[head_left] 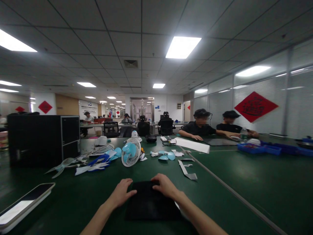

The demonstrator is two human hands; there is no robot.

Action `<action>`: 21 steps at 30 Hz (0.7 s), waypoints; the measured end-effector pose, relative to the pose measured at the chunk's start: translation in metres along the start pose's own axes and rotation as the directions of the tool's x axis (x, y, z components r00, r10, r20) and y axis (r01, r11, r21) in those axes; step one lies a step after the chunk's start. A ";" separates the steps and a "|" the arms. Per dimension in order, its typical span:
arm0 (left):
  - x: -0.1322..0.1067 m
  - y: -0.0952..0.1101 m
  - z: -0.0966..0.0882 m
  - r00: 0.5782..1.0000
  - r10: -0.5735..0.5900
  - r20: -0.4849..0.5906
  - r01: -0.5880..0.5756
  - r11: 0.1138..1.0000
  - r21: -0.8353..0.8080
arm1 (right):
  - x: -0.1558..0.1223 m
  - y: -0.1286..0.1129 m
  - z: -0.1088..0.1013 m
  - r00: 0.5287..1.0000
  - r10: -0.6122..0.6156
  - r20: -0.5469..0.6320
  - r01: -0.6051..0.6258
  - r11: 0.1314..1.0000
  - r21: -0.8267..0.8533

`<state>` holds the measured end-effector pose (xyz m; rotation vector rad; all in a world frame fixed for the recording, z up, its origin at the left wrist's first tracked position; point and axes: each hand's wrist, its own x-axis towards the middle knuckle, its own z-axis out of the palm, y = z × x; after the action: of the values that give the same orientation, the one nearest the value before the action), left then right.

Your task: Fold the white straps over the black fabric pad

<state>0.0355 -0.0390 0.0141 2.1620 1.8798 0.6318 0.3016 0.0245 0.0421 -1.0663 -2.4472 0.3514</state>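
A flat black rectangular sheet [150, 204], much like a mouse pad, lies on the green table in front of me. Along its upper left edge rests my left hand [121, 192], open, thumb stretched toward the sheet and fingers pointing forward. Over the upper right corner lies my right hand [166, 186], its fingers bent loosely and its thumb apart, touching the sheet. Neither hand has a visible grip on anything. A sliver of something white shows at the sheet's right side, mostly hidden by my right forearm.
Fan parts lie ahead: a white fan grille [132, 158], blue fan blades [167, 155] and blue-and-white gloves [94, 164]. At the left are a black computer case [36, 140] and a phone [26, 202]. Blue trays [259, 148] and two people sit at the right.
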 end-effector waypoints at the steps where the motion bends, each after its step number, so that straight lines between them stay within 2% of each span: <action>1: 0.000 0.003 -0.001 1.000 0.000 0.022 0.000 1.000 -0.010 | -0.004 0.006 -0.004 1.000 0.019 -0.013 -0.019 1.000 0.009; 4: 0.000 0.013 -0.005 0.996 -0.003 0.092 0.006 1.000 -0.027 | -0.017 0.025 -0.022 0.992 0.126 0.015 -0.126 0.992 0.013; 9: 0.004 0.026 -0.014 0.984 0.070 0.167 -0.069 0.998 -0.011 | -0.028 0.043 -0.043 0.956 0.187 0.225 -0.190 0.982 -0.009; 13: 0.006 0.023 -0.015 0.984 0.077 0.163 -0.076 0.997 -0.013 | -0.025 0.046 -0.034 0.967 0.134 0.218 -0.140 0.990 0.012; 18: 0.004 0.003 -0.014 0.992 0.018 0.123 -0.008 0.997 -0.074 | -0.021 0.040 -0.016 0.985 0.072 0.155 -0.087 0.992 0.094; 21: 0.001 -0.005 -0.017 0.993 -0.001 0.117 0.013 0.994 -0.105 | -0.018 0.033 -0.012 0.993 0.027 0.114 -0.040 0.993 0.114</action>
<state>0.0236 -0.0393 0.0272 2.0778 1.7534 0.5770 0.3396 0.0338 0.0338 -1.0655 -2.4744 0.5721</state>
